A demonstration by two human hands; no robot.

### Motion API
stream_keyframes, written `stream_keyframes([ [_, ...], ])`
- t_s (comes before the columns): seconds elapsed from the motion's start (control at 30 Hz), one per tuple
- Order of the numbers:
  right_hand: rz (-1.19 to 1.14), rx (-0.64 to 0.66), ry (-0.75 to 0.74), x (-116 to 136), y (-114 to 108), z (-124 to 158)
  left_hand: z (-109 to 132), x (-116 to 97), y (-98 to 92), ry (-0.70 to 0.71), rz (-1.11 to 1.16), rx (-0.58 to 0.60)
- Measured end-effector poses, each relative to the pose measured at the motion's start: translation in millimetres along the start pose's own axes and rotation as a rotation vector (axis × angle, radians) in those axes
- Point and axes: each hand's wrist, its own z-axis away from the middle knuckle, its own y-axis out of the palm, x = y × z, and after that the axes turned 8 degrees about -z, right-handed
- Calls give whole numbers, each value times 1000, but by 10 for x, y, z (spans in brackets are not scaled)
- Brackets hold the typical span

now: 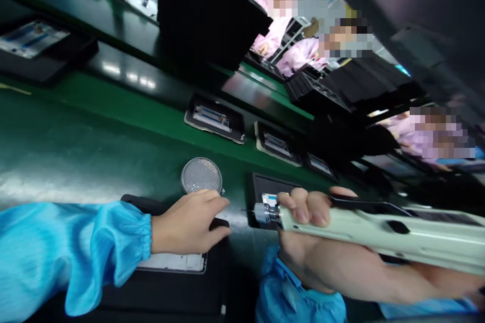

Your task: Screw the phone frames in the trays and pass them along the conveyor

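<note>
My left hand (187,223) lies with its fingers over the edge of a flat black device (159,292), which has a white panel (172,262) showing at its side. A round perforated metal mesh disc (201,175) sits just beyond those fingertips on the bench. My right hand (314,242) grips a pale green electric screwdriver (386,234), its fingers wrapped over the body. The thin bit (247,210) points left, between my hands and above a black tray (271,186) holding a small device. Whether the bit touches anything is hidden.
A green workbench (94,156) runs diagonally across the tilted view. Several black trays with devices (214,118) stand along it. Black monitors (208,10) rise behind them, and co-workers in pink smocks (428,136) sit beyond. My blue sleeves cover both forearms.
</note>
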Motion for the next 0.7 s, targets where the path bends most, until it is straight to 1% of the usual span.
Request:
stream_keyframes([
  [0.07, -74, 41, -24, 12, -7, -31, -117, -40, 22, 25, -3, -20],
  [0.13, -117, 92, -29, 11, -22, -63, -218, -57, 44, 80, -22, -21],
  [0.23, -189, 135, -21, -38, -68, -149, -344, 1, 85, 140, -120, 32],
  [0.3, -231, 90, -17, -104, -110, -232, -428, 86, 125, 157, -213, 77],
  [0.43, -231, -82, -45, -234, -171, -383, -614, 255, 253, 181, -402, 161],
  [0.5, -219, -106, -80, -261, -181, -414, -693, 307, 306, 196, -471, 188],
  [0.6, -220, -72, -105, -267, -187, -414, -720, 348, 287, 210, -536, 194],
  [0.67, -230, -70, -109, -274, -196, -405, -635, 356, 187, 217, -561, 183],
  [0.7, -235, -71, -105, -283, -202, -403, -554, 351, 114, 219, -570, 178],
])
